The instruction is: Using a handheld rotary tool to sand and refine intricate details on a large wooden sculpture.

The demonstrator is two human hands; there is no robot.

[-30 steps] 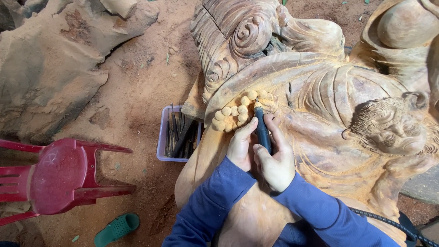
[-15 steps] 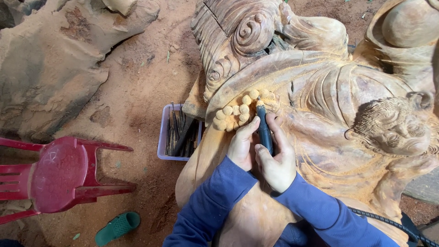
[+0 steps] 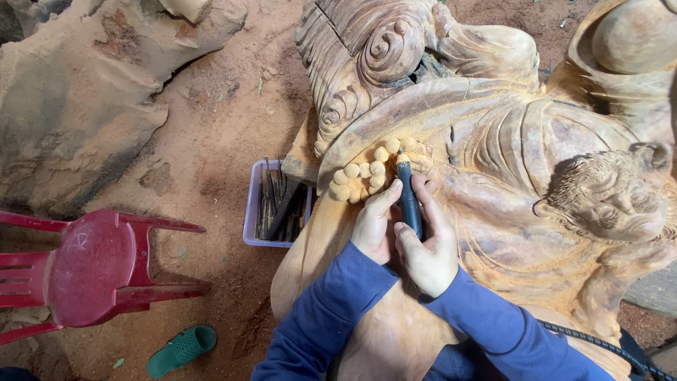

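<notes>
Beads (image 3: 367, 176) half-shaped on large pale wooden statue (image 3: 508, 162); right hand (image 3: 427, 247) grips dark rotary pen tool (image 3: 409, 201), left hand (image 3: 375, 224) pinching it too.

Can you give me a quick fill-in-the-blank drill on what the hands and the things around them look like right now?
1. Both hands, right hand and left hand, grip a dark ____ tool.
2. Its tip meets a cluster of round knobs on the wooden ____.
3. The overturned plastic chair is ____ in colour.
4. The tray of chisels lies on the ____ of the carving.

Missing words: rotary; carving; red; left
</notes>
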